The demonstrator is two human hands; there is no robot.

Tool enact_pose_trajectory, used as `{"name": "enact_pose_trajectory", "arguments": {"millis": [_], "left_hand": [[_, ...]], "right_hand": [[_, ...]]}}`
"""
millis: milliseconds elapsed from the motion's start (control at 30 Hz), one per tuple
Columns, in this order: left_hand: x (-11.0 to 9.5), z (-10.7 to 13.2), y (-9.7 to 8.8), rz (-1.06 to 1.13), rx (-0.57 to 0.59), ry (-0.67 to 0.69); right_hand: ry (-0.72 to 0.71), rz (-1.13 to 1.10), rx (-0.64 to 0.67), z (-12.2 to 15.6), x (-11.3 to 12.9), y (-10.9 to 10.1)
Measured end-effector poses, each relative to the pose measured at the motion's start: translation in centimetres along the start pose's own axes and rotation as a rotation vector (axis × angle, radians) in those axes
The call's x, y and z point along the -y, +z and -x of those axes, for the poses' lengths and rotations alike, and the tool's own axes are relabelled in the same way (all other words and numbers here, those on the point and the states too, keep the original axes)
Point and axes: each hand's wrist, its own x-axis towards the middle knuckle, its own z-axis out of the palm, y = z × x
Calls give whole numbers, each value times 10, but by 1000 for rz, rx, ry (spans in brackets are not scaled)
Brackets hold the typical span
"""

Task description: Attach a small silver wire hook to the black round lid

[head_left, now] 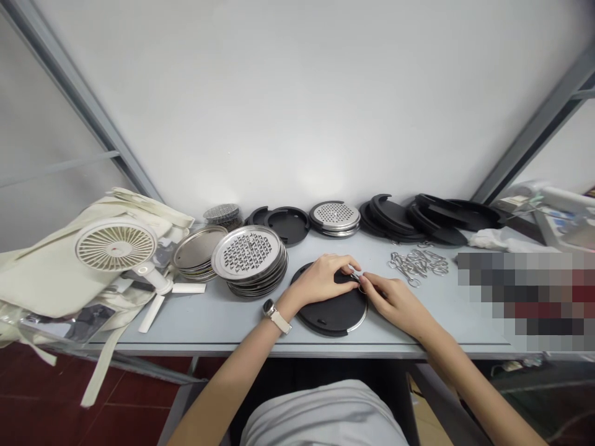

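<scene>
- White wall panel [297, 105] is rising behind a pale grey worktop [204, 322], and a dark red tiled floor [130, 402] is showing below it on the left; we are looking down over our own forearms.
- Our left hand [320, 280] is lying across a black round disc [334, 316] with a steel rim, its fingers curving down in a narrow grip; we cannot tell whether that grip is holding anything.
- Our right hand [395, 303] is making a narrow grip, its fingertips pinching a small metal clip [359, 280] just above the disc, close beside the left fingertips.
- That disc is lying flat on the worktop near its front edge, directly under both hands.
- A loose heap of metal clips [418, 263] is lying on the worktop just right of our hands.
- Stacked perforated steel discs [248, 260] are standing just left of the black disc, with a plain steel stack [198, 253] touching them on their left.
- Black ring-shaped pieces [390, 217] are lining the back of the worktop.
- A white folding fan [115, 246] is leaning on a cream canvas bag [51, 279] at the far left.
- A pixelated patch is hiding the right end of the worktop.
</scene>
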Motion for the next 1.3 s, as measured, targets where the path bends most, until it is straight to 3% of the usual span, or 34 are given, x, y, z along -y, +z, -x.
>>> {"name": "enact_pose_trajectory", "arguments": {"millis": [1100,1300], "left_hand": [[-1,0,-2,76,40,-70],[-1,0,-1,83,39,-14]], "right_hand": [[-3,17,-64,-1,1,1],[15,3,-66,0,-1,1]]}}
